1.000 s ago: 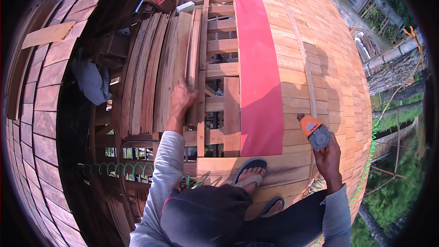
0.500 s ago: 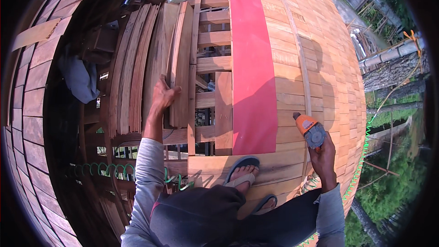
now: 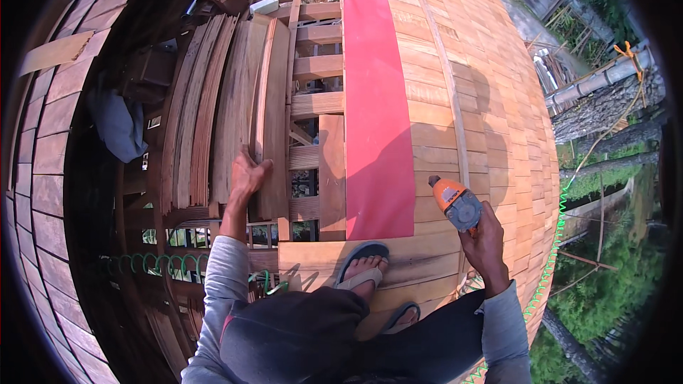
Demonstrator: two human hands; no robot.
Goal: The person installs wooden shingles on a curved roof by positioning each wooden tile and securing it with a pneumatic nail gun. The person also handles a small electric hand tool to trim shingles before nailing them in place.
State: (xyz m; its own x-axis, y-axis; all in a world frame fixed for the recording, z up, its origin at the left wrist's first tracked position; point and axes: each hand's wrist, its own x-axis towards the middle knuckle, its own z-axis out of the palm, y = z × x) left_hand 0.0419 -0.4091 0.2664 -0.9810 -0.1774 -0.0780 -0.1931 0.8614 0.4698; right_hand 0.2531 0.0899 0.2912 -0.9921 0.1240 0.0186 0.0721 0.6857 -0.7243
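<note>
Shifted since a sec ago: left hand (image 3: 247,173) has slid down and left along the stack of long reddish-brown wooden planks (image 3: 235,110), and the whole view has tipped w/ it. Right arm has barely moved.

Now I'm watching the left hand lie flat on the plank stack, fingers spread, thumb hooked round the edge of one board. Stack sits left of centre, across open wooden roof battens (image 3: 313,103) w/ gaps I can see straight down through.

Right hand (image 3: 486,238) is closed round the grip of an orange-and-grey handheld power tool (image 3: 455,203), nose pointing up-left, held just above the tan wooden shingle surface (image 3: 491,121). Can't tell if a finger is on the trigger.

Risks, as I judge them:
- Footing. One foot in a grey-strapped open sandal (image 3: 361,267) rests on a pale board right by the open battens. A slip puts a leg thru a gap.
- Planks look loose. Pull one and the neighbours could slide downslope or drop between battens.
- Green coiled hose (image 3: 153,264) runs under the left arm, another stretch by the right elbow. Snag risk for arm or tool.
- Tool held one-handed while weight leans left. Bump it and it's off the roof edge, trees well below.
</note>
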